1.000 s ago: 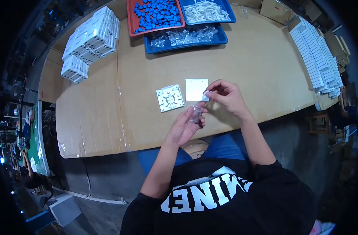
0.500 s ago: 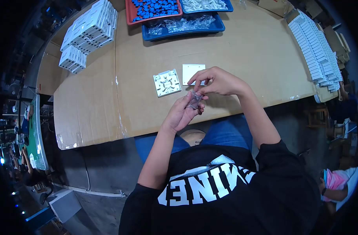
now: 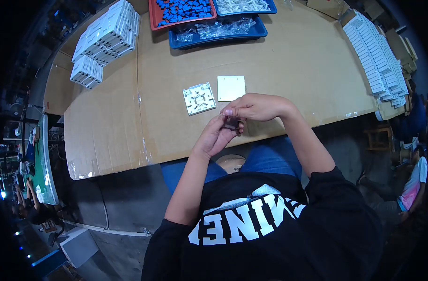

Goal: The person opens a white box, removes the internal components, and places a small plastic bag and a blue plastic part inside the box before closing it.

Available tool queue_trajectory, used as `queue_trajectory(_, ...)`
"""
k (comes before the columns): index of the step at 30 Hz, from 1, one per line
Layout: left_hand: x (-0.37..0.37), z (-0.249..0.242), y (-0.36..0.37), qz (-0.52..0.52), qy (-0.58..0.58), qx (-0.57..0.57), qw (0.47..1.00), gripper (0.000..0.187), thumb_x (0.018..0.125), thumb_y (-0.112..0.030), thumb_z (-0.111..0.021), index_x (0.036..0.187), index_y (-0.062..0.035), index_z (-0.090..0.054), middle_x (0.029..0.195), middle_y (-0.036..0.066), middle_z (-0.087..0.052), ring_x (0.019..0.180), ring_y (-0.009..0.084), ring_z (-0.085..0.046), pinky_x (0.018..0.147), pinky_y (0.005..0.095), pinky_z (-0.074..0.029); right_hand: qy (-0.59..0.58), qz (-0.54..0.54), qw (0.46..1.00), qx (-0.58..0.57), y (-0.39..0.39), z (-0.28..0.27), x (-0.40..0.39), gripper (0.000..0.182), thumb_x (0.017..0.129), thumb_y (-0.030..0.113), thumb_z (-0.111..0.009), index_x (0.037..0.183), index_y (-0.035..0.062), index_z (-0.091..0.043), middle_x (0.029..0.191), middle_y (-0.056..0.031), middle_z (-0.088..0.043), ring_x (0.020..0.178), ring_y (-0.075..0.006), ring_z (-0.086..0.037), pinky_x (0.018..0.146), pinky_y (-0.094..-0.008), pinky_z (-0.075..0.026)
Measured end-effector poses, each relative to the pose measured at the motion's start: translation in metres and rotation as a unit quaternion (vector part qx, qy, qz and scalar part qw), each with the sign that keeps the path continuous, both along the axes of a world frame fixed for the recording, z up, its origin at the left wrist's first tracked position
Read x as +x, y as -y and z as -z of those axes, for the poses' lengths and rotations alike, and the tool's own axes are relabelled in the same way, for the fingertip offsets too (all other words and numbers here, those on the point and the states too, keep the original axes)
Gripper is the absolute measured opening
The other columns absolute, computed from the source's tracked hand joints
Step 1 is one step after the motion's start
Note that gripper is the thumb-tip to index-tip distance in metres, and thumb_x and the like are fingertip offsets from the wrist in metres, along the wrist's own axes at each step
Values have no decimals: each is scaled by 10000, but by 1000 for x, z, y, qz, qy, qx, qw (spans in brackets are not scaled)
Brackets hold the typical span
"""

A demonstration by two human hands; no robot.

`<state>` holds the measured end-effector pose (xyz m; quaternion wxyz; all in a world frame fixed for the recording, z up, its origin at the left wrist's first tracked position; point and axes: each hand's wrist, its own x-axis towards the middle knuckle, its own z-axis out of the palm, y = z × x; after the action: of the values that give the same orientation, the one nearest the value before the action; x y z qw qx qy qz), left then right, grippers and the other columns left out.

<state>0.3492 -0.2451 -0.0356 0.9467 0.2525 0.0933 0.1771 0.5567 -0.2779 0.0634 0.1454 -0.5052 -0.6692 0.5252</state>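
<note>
My left hand is closed round a small clear plastic bag, just past the near edge of the table. Over the top of the bag, my right hand has its fingers pressed together, pinching at the bag's opening; its fingertips are partly hidden. What the bag contains is too small to make out. Beyond my hands lies an open white plastic box base with moulded clips inside. To its right is a flat white cover plate, close to my right knuckles.
At the back stand a red tray of blue parts, a blue tray of white pieces and another blue tray with clear bags. Stacked white boxes rise at left, more white boxes at right. A person is at far right.
My right hand has turned over and moved slightly left, its fingers closing down over the top of the bag. The person at far right has shifted.
</note>
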Motion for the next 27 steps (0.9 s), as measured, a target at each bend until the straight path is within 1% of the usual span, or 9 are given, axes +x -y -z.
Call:
queue_trajectory(10,1,-3,-2,11,19,-41,999,414,1085,-402,-511,1319,-65,-568,1184,114,-656,1011,227,-649,911,390,-529,-81,67,993,-45,-3,1,-1,505,1125,407,-422,1328,3,-646,985,-87,-720,803,-132,-643,804,-323,-556)
queue_trajectory(12,0,4,0,1,19,-24,1000,426,1088,-416,-498,1326,-68,-562,1198,100,-657,1013,226,-649,913,390,-525,-87,2,994,-67,-3,6,-3,505,1126,400,-424,1334,-6,-640,999,-89,-720,807,-125,-645,812,-321,-558)
queue_trajectory(15,0,2,0,-6,9,-5,1000,435,1089,-427,-491,1324,-68,-559,1181,86,-663,1014,225,-649,909,388,-523,-114,7,991,-73,-2,-2,-3,502,1123,392,-435,1347,-14,-630,1025,-95,-730,820,-134,-644,821,-323,-559)
queue_trajectory(17,1,7,0,2,14,-16,1000,467,1092,-438,-474,1353,-57,-546,1179,99,-665,1003,227,-651,905,383,-524,-94,-1,995,-43,-8,-3,8,485,1121,375,-450,1348,-10,-635,1058,-101,-745,870,-149,-665,872,-322,-553)
queue_trajectory(19,1,-5,-1,13,-5,-74,997,530,1103,-454,-432,1415,-35,-517,1190,117,-662,987,224,-650,903,377,-526,-101,27,994,40,-18,-9,28,458,1115,340,-472,1345,-18,-640,1081,-99,-756,952,-157,-681,932,-319,-538)
queue_trajectory(21,0,-4,-3,19,0,-72,997,591,1113,-465,-389,1482,-9,-464,1212,133,-653,977,219,-648,902,374,-529,-95,42,989,107,-42,-6,59,410,1099,291,-517,1327,-19,-658,1094,-100,-760,1017,-153,-684,969,-319,-527)
queue_trajectory(23,0,-9,-2,16,-2,-80,997,590,1107,-455,-422,1481,-2,-479,1210,123,-658,970,183,-643,870,336,-522,-76,204,966,136,-69,-14,86,316,1067,215,-582,1231,-26,-704,1055,-89,-756,994,-138,-673,942,-310,-531)
queue_trajectory(25,1,-10,-1,14,2,-70,997,595,1109,-455,-415,1479,6,-479,1223,126,-656,962,183,-637,875,335,-519,-81,276,932,219,-111,-8,120,211,1028,145,-633,1105,-24,-733,1004,-70,-746,923,-127,-669,884,-301,-540)
queue_trajectory(27,0,-8,-2,16,3,-82,996,610,1117,-454,-384,1489,25,-449,1212,139,-650,989,228,-638,899,373,-533,-14,383,872,305,-151,2,152,175,946,140,-710,1030,-7,-754,916,-73,-751,839,-151,-679,805,-316,-548)
